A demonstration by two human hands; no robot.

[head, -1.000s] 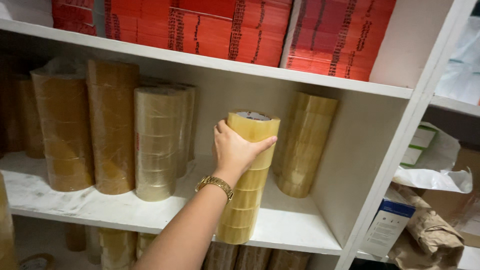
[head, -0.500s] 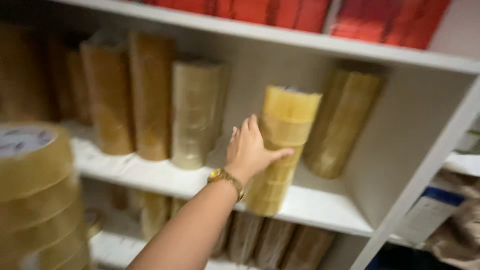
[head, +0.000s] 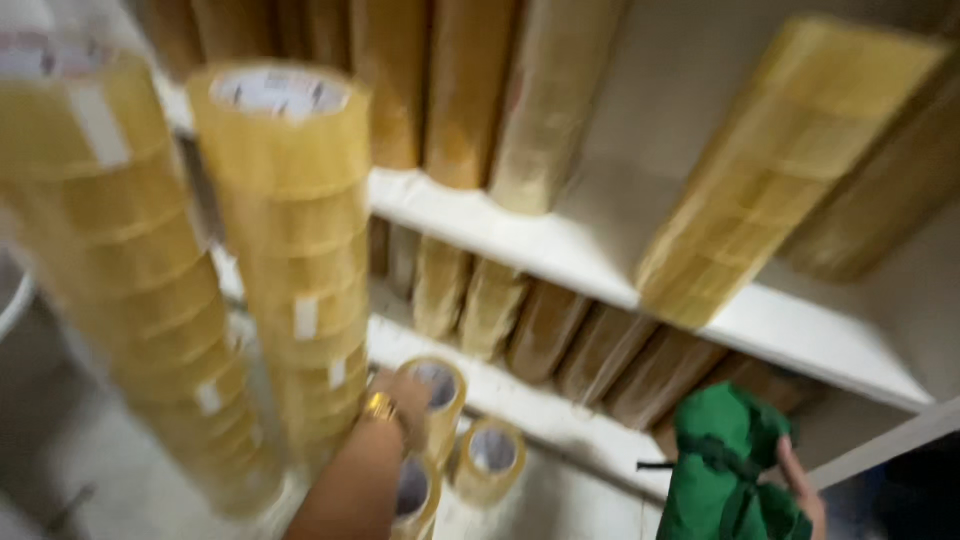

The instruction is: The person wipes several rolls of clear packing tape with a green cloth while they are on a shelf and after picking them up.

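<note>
At the lower left of the view, a tall stack of yellowish tape rolls (head: 295, 250) is seen standing upright, with a second, similar stack (head: 130, 260) just beside it toward the left edge; both are blurred. At the base of the first stack, a forearm with a gold watch (head: 380, 406) is seen, and the hand (head: 405, 400) is pressed against the stack's lower rolls. The fingers are hidden behind the stack and blur, so it cannot be told whether the stack is grasped or only touched, nor which of the person's hands this is. Loose tape rolls (head: 485, 458) are seen lying just beside that hand, near the front edge of the lower shelf (head: 540, 405).

Near the bottom right corner, a green cloth bundle (head: 725, 470) is held by another hand (head: 805, 490), of which only a few fingers show at the bundle's right side.

Above, on the white middle shelf (head: 560, 255), another yellowish stack (head: 780, 160) is seen tilted near the front edge, with browner stacks (head: 470, 90) behind it.
</note>
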